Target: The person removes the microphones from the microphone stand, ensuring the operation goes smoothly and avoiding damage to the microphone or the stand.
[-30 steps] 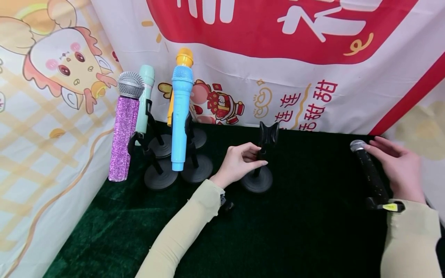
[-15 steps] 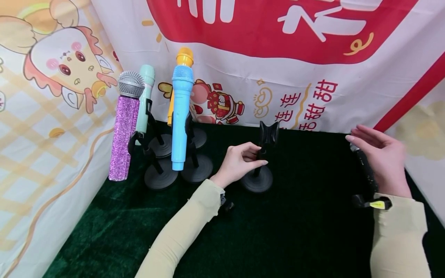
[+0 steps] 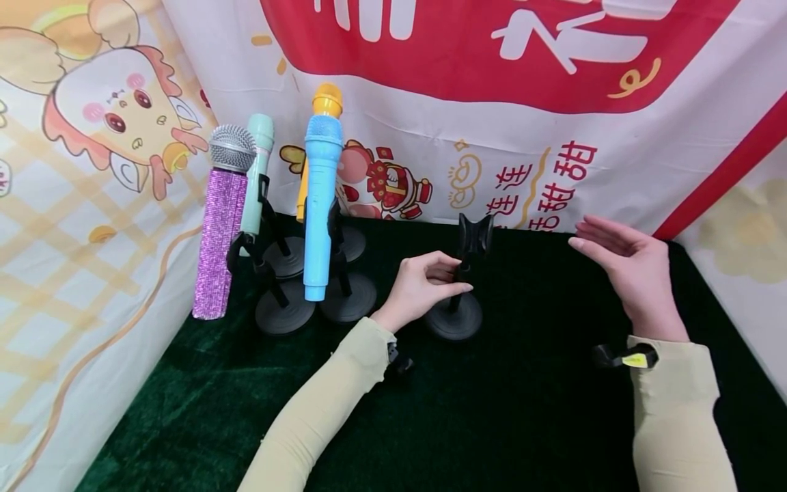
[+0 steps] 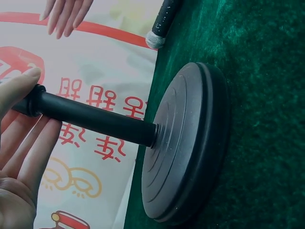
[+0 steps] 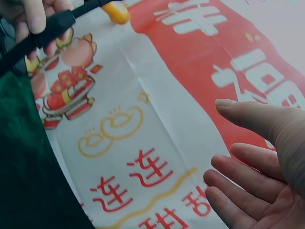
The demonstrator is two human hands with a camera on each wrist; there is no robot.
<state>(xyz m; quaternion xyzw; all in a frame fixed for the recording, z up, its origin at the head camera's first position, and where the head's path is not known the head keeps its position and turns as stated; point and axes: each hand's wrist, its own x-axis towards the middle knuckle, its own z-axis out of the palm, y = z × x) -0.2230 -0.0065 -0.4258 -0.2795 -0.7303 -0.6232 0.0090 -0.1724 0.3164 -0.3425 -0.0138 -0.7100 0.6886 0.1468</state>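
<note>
My left hand (image 3: 418, 288) pinches the pole of a black microphone stand (image 3: 455, 321) between thumb and fingers. The stand is upright on its round base, and its cradle at the top holds nothing. In the left wrist view the pole and ridged base (image 4: 178, 143) show large. At the right, my right hand (image 3: 645, 277) hovers with fingers extended and nothing in its grasp. A black speckled microphone (image 4: 164, 21) with a silver head lies on the cloth in the left wrist view; the right hand and forearm hide it in the head view.
At left stand several microphones on black stands: a glittery purple one (image 3: 219, 239), a mint one (image 3: 255, 184), a blue one (image 3: 320, 212) and a yellow one (image 3: 327, 101). Dark green cloth (image 3: 492, 424) covers the table. A printed fabric backdrop (image 3: 393, 123) rises behind.
My right hand has moved left, from beside the black microphone to a spot nearer the stand, covering the microphone on the way. My left hand keeps its hold on the stand.
</note>
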